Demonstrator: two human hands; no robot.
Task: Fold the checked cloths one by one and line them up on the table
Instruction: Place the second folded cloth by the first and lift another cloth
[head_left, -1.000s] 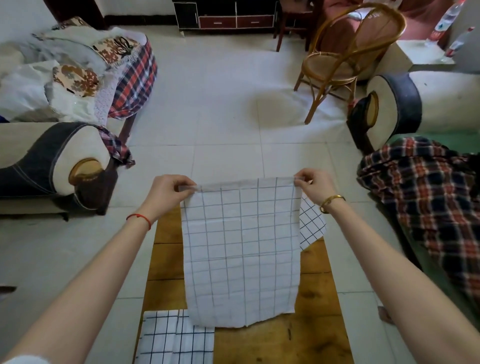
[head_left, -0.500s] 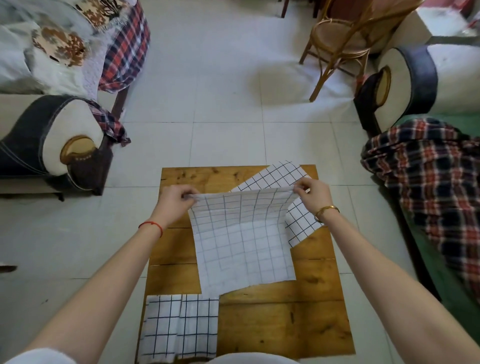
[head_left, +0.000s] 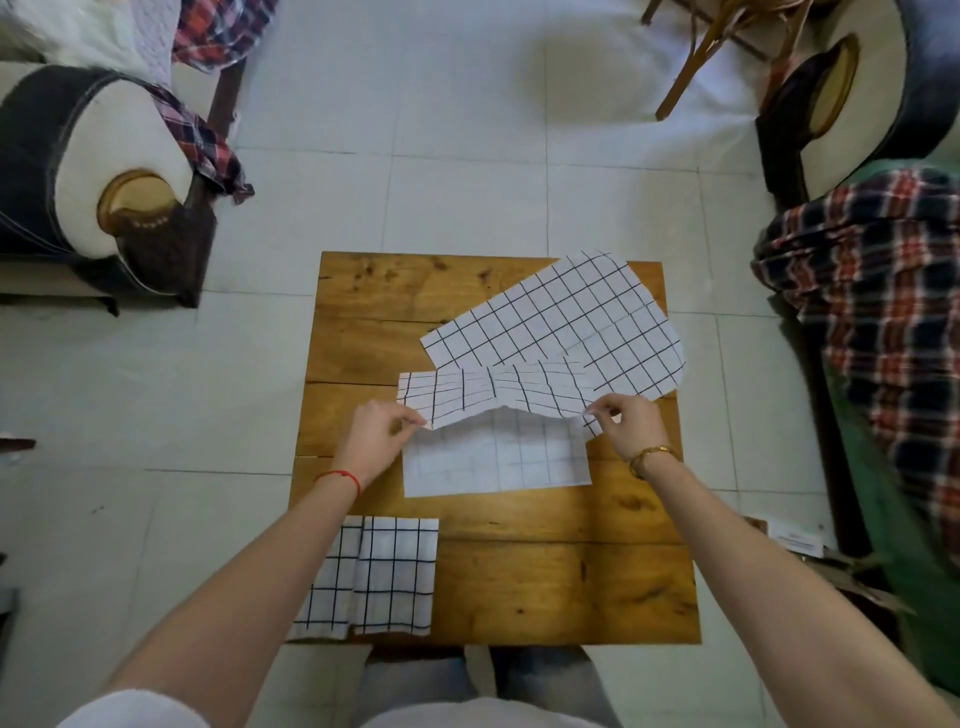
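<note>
A: So, where is the cloth being folded?

B: Near the middle of the wooden table, lying partly doubled. Its far edge is lifted and brought toward the person, so a band with dark grid lines arches over the paler lower half, which lies flat on the wood.

A: And the hands?

B: The left hand pinches the lifted edge at the cloth's nine o'clock end, thumb and fingertips closed on the fabric. The right hand pinches the same edge at the three o'clock end, fingers curled round a small tuck of it. A red string circles the left wrist, a gold bracelet the right.

A: Other cloths?

B: An unfolded checked cloth lies spread at about one o'clock on the table, skewed, its near edge touching or slipping under the one being folded; which, nobody could tell. A folded checked cloth rests at the table's seven o'clock corner, well apart from the hands.

A: Around the table?

B: A tiled floor, and a plaid blanket at three o'clock.
</note>
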